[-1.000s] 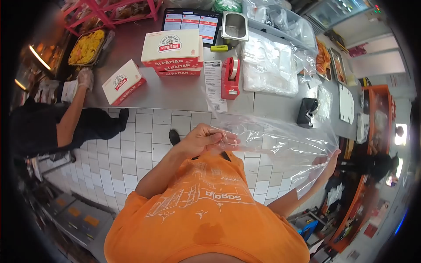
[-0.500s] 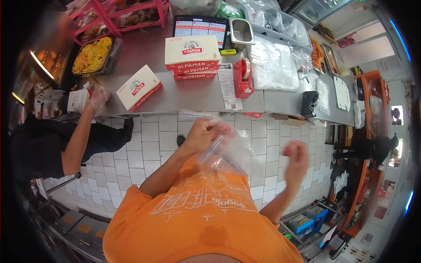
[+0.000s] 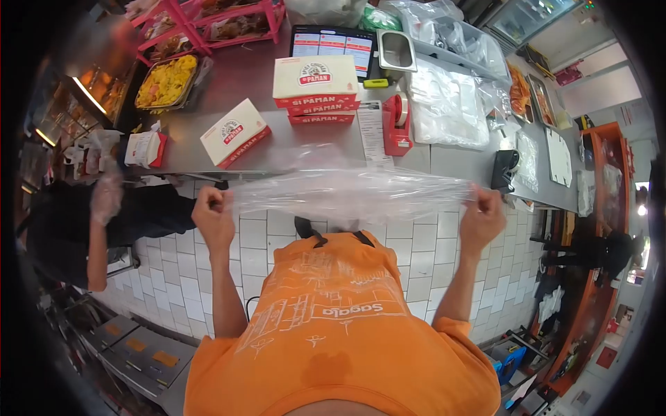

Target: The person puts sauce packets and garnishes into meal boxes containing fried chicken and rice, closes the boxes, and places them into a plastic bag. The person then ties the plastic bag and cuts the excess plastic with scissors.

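Steel counter (image 3: 277,142) above a pale tiled floor (image 3: 423,249)

On my worktop (image 3: 187,125), the lid of the top box (image 3: 314,78) in the stack reads "SPICY CHICKEN" above "SI PAMAN" in a red band. "SI PAMAN" also stands in white on its red side, and again on the side of the lowest box (image 3: 322,119). The tilted single box (image 3: 234,133) shows me "PAMAN" on its lid. My orange shirt (image 3: 340,333) says "Sagala" across the front. The print on the tablet (image 3: 333,47) and the receipt (image 3: 373,132) is too small for me to read
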Motion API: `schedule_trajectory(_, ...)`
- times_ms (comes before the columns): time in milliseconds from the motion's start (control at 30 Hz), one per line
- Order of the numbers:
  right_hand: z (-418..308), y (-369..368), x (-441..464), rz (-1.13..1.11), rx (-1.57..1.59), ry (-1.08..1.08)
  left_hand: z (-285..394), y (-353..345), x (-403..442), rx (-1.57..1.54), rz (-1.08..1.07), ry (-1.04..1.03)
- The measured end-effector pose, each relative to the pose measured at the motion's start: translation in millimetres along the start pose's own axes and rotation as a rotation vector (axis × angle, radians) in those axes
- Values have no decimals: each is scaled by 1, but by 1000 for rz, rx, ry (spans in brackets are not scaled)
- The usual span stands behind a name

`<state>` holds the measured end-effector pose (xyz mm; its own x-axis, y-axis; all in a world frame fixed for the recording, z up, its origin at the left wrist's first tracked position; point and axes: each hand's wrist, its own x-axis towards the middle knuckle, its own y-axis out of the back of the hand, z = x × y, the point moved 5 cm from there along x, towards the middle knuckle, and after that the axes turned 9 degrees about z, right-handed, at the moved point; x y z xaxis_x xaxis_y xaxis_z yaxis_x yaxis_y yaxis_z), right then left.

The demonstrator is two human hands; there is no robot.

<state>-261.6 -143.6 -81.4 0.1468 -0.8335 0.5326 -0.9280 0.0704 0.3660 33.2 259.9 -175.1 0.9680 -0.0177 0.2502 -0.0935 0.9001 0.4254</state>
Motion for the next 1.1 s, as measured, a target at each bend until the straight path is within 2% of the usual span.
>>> schedule_trajectory(33, -5, -12, -13, 33, 125, 108, 9, -8, -8, 0, -18, 11)
schedule_trajectory(67, 0, -34, -21, -19, 473, -128, 10, -20, -15, -312, -41, 321)
schedule_trajectory(100, -18, -56, -38, -267, 410, -231, 11, -38, -28, -621, -59, 631)
schedule_trajectory(133, -30, -71, -52, -511, 344, -335, 20, -53, -40, -617, -63, 634)
schedule_trajectory(167, -20, -70, -53, -509, 341, -341, 37, -69, -50, -422, -137, 375)
schedule_trajectory(233, 15, -67, -52, -477, 424, -161, 67, -71, -56, -166, -198, -79)
schedule_trajectory(267, 32, -65, -50, -456, 466, -70, 33, -39, -39, 23, -84, -139)
schedule_trajectory(300, 37, -53, -37, -407, 376, -57, -2, -2, -24, 209, 35, -196)
schedule_trajectory(333, 42, -41, -24, -359, 285, -48, 0, 11, -27, 141, 27, -69)
schedule_trajectory(367, 40, -22, -11, -274, 61, -125, 2, 21, -27, 75, 12, 55)
schedule_trajectory(400, 42, -24, -15, -277, 56, -130, -9, 22, -25, 79, 7, 58)
schedule_trajectory(467, 43, -36, -36, -328, 308, -251, -36, 32, -29, 13, 234, 149)
schedule_trajectory(500, 43, -46, -53, -364, 401, -402, -41, 22, -30, -176, 203, 296)
schedule_trajectory(533, 39, -59, -76, -441, 498, -815, -42, 8, -38, -173, 200, 298)
schedule_trajectory(567, 32, -71, -101, -596, 584, -843, -48, -20, -54, -339, 52, 373)
schedule_trajectory(633, 26, -78, -140, -944, 250, -432, -48, -34, -71, -496, -92, 451)
schedule_trajectory(667, 15, -80, -156, -1059, 114, -195, -41, -23, -72, -342, -54, 337)
schedule_trajectory(700, 16, -74, -136, -808, 252, -125, -31, -13, -69, -193, -17, 216)
schedule_trajectory(767, 37, -53, -80, -488, 278, -115, -11, 5, -63, 103, 52, -29)
schedule_trajectory(800, 55, -40, -55, -431, 172, -178, -4, 13, -64, 254, 81, -148)
schedule_trajectory(933, 63, -45, -58, -452, 126, -77, -10, 45, -74, 287, 190, -59)
schedule_trajectory(1000, 47, -73, -46, -426, 541, -491, 10, 32, -74, 480, 31, 62)
schedule_trajectory(1033, 32, -88, -49, -594, 563, -388, 35, 20, -81, 780, 84, -129)
schedule_trajectory(1067, 15, -99, -58, -756, 579, -286, 55, 5, -81, 783, 87, -133)
schedule_trajectory(1100, -8, -110, -74, -910, 665, -345, 89, -12, -78, 734, 207, -406)
